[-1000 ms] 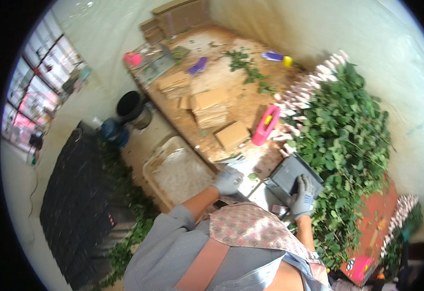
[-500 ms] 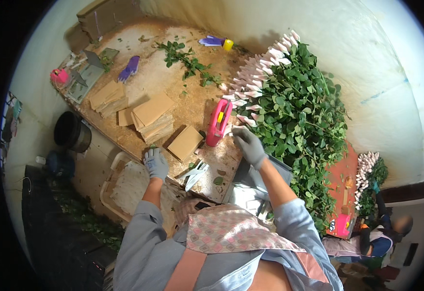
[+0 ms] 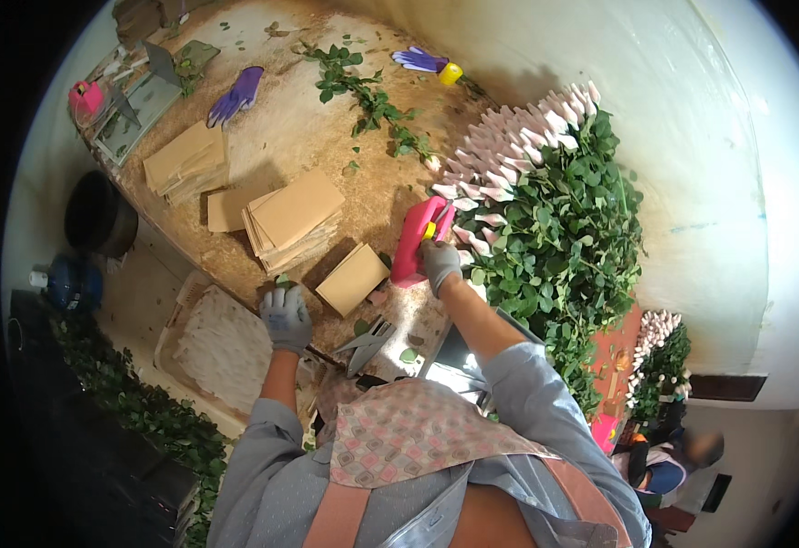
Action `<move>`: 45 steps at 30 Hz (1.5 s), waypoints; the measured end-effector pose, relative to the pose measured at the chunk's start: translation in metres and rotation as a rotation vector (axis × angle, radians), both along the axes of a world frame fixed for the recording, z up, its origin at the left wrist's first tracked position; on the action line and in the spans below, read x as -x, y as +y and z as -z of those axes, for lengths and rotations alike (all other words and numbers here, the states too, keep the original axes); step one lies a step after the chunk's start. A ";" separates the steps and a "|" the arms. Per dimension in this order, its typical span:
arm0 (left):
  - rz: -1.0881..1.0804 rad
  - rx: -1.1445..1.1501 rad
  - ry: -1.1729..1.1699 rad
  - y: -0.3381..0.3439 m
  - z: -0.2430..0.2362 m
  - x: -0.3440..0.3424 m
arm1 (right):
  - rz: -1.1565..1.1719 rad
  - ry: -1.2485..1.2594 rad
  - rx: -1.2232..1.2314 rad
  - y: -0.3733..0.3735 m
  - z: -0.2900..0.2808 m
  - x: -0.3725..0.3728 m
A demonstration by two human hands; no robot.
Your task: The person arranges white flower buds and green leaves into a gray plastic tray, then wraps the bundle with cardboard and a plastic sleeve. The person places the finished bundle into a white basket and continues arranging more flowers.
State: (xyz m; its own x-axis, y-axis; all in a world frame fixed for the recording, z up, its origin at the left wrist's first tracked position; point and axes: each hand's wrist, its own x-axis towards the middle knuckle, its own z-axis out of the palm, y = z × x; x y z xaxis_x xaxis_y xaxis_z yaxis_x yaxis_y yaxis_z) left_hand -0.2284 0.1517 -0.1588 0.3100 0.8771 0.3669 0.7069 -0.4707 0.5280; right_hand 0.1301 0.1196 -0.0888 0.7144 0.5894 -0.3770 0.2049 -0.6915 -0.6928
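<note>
My right hand [image 3: 441, 267], in a grey glove, is closed at the near right side of a pink tape dispenser [image 3: 409, 247] with a yellow core. The dispenser stands on the worktable [image 3: 276, 110], tilted slightly to the right. My left hand [image 3: 287, 320], also gloved in grey, rests at the table's near edge with its fingers stretched out and nothing visible in it. A small green leaf lies by its fingertips. Between my hands are a block of brown cardboard pieces [image 3: 352, 279] and a grey-white V-shaped tool [image 3: 367, 345], whose exact kind I cannot make out.
Stacked long-stemmed roses [image 3: 564, 228] with pale pink heads fill the right side. More cardboard sheets [image 3: 294, 215] lie left of centre. Beyond are purple gloves [image 3: 237, 96] and a loose rose stem [image 3: 372, 105]. A plastic crate [image 3: 173, 342] stands below left. Another person [image 3: 664, 466] works far right.
My right hand has moved forward and left onto the tape dispenser, which now leans more to the right. My left hand stays at the table edge. The view has shifted slightly.
</note>
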 end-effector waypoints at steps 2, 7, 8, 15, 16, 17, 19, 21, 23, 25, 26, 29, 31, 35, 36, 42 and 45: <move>0.011 0.016 -0.018 0.002 0.004 0.000 | -0.088 -0.575 -0.031 -0.009 -0.015 0.015; 0.022 -0.020 -0.025 0.001 -0.004 0.000 | -0.032 -0.120 -0.155 -0.087 -0.017 0.048; 0.024 -0.012 -0.027 0.002 -0.002 0.000 | 0.147 0.288 -0.159 -0.095 -0.003 0.055; 0.025 -0.016 -0.025 0.003 -0.005 -0.003 | 0.177 1.058 0.096 -0.048 -0.010 0.099; 0.028 -0.002 -0.020 0.004 -0.002 -0.004 | 0.072 1.012 0.029 -0.057 -0.017 0.101; 0.035 -0.021 -0.010 0.009 0.001 -0.007 | 0.032 0.882 -0.092 -0.058 -0.035 0.106; 0.074 -0.033 0.015 0.007 0.013 -0.007 | -0.021 0.713 -0.227 -0.078 -0.073 0.104; 0.107 -0.087 -0.010 0.009 0.013 -0.003 | -0.053 0.715 -0.377 -0.110 -0.117 0.089; 0.050 -0.055 0.018 0.004 0.004 0.004 | -0.072 0.502 -0.516 -0.152 -0.139 0.068; 0.074 -0.073 0.026 0.005 0.004 0.003 | -0.002 0.215 -0.537 -0.206 -0.148 0.036; 0.075 -0.087 0.034 0.005 0.004 0.001 | 0.049 0.085 -0.510 -0.233 -0.158 0.021; 0.077 -0.072 0.088 0.003 -0.002 -0.005 | 0.355 0.335 -0.297 -0.287 -0.170 -0.011; 0.104 -0.069 0.092 0.005 -0.003 -0.008 | 0.277 0.048 -0.014 -0.289 -0.142 -0.010; 0.094 -0.072 0.147 0.006 -0.002 -0.005 | 0.053 -0.118 0.486 -0.287 -0.147 -0.006; 0.093 -0.078 0.146 0.005 0.000 -0.004 | 0.021 -0.143 0.565 -0.288 -0.156 -0.004; 0.075 -0.010 0.120 0.001 -0.006 0.000 | -0.247 0.003 0.669 -0.307 -0.225 0.002; 0.093 0.047 0.075 -0.001 -0.012 -0.003 | -0.248 -0.242 0.221 -0.334 -0.177 -0.010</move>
